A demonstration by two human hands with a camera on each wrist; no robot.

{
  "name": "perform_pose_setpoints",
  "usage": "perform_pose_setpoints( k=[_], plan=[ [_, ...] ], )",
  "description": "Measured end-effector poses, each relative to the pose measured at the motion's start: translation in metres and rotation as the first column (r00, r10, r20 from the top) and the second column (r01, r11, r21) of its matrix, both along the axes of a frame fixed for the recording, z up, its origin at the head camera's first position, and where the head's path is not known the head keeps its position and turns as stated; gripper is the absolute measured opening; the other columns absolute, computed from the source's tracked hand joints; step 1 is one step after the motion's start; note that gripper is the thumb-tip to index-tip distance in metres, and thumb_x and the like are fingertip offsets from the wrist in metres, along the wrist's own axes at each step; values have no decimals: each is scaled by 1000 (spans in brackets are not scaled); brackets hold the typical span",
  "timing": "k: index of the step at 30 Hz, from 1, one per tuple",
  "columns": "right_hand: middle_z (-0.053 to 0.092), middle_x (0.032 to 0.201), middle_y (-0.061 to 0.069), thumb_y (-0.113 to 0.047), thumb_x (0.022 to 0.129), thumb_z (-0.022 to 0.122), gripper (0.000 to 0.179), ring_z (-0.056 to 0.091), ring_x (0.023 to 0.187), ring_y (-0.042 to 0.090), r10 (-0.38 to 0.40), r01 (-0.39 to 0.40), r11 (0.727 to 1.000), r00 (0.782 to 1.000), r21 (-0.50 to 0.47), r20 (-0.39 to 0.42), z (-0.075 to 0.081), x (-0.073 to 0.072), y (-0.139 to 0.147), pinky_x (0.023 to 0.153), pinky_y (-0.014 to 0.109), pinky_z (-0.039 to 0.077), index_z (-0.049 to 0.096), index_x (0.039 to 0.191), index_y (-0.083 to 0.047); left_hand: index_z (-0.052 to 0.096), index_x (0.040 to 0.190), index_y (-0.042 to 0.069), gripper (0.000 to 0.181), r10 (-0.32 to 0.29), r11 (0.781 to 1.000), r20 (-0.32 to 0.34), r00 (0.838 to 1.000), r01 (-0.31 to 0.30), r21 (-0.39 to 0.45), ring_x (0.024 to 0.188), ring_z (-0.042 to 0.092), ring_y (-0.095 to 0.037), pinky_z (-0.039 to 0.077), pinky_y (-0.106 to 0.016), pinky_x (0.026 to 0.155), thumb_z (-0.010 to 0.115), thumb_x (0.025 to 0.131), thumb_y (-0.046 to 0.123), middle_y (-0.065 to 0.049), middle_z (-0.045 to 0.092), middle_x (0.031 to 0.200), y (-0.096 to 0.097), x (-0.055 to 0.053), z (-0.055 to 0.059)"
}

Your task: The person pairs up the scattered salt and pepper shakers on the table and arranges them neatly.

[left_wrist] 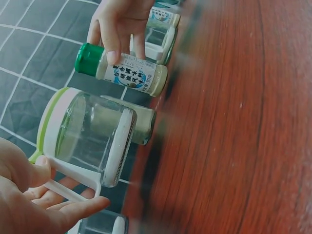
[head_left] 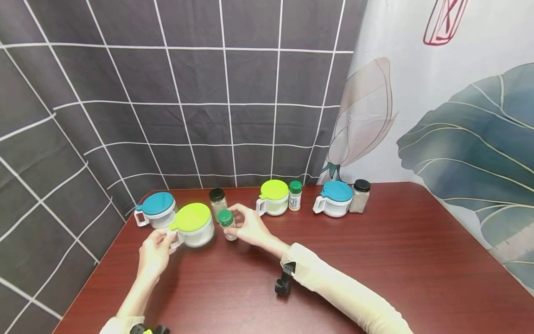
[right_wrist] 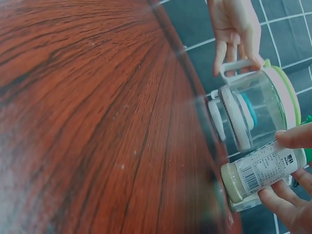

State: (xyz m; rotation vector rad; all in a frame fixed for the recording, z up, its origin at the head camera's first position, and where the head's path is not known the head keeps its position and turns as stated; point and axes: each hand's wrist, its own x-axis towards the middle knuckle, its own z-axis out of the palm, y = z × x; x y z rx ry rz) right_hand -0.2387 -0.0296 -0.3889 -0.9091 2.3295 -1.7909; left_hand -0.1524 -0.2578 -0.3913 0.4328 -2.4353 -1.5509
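My left hand (head_left: 153,256) holds the white handle of a clear seasoning jar (head_left: 193,221) with a lime-green lid, thumb near the lid's tab in the left wrist view. The jar body looks nearly bare inside. Just right of it, my right hand (head_left: 253,228) pinches a small spice shaker (head_left: 226,220) between thumb and fingers. This shaker has a green cap, and its printed label (left_wrist: 131,75) faces the left wrist camera; pale powder shows at its base. Behind the two stands a black-capped spice bottle (head_left: 218,199), partly hidden.
A blue-lidded jar (head_left: 156,204) stands at the far left. Along the back are another lime-lidded jar (head_left: 274,191), a green-capped shaker (head_left: 295,195), a blue-lidded jar (head_left: 337,192) and a black-capped bottle (head_left: 360,197). A grid-patterned curtain (head_left: 250,125) hangs behind the reddish-brown table (head_left: 233,287).
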Motion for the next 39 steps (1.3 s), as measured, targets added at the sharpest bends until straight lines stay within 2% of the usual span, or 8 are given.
perform_pose_setpoints(
  k=[4,8,12,19,24,33,39],
  plan=[
    [66,107,24,8,75,74,43,66,98,37,-6,6,1000,1000,-9,-8,-12,-7,1,86,43,56,58,114,6,50,124,-8,33,-5,1000,3,1000,5,-2,78,58,14,57,-22,78,47,101,14,-32,56,127,2,0,0],
    [68,107,20,5,74,76,43,67,98,31,-23,23,1000,999,-6,-23,-23,-14,3,83,33,58,59,113,1,52,122,-8,31,-17,1000,0,1000,17,-8,80,61,10,57,-24,79,48,100,14,-32,57,126,5,1,0],
    [68,106,16,2,74,78,41,68,95,26,-27,27,1000,999,4,-35,-26,-16,8,81,24,57,60,111,-2,53,122,-7,29,-27,1000,-11,1000,27,-4,82,59,12,57,-23,79,48,100,12,-31,58,126,9,1,0],
    [68,106,13,0,75,77,41,68,97,29,-31,31,1000,998,2,-49,-24,-13,16,84,32,58,60,112,-3,54,121,-7,29,-36,999,-30,999,36,5,79,55,16,57,-23,78,49,99,10,-31,59,124,17,1,-1],
    [68,108,13,1,75,76,41,68,97,28,-30,31,1000,998,4,-48,-24,-12,20,83,28,57,60,113,-3,53,122,-7,29,-49,998,-33,998,50,31,83,57,13,57,-24,80,49,99,10,-31,58,125,22,0,-2],
    [68,105,10,1,74,77,42,69,92,22,-61,63,997,996,35,-67,-24,-11,31,81,26,58,60,112,-6,54,122,-9,30,-64,997,-44,997,65,28,94,67,-10,58,-27,79,51,99,9,-32,59,123,30,0,-2],
    [67,108,11,0,75,78,43,68,94,24,-60,62,997,997,36,-51,-26,-11,39,84,35,58,61,113,-6,55,121,-6,28,-76,996,-34,996,78,39,90,64,0,57,-26,80,51,99,10,-30,60,123,35,-2,-2]
  ],
)
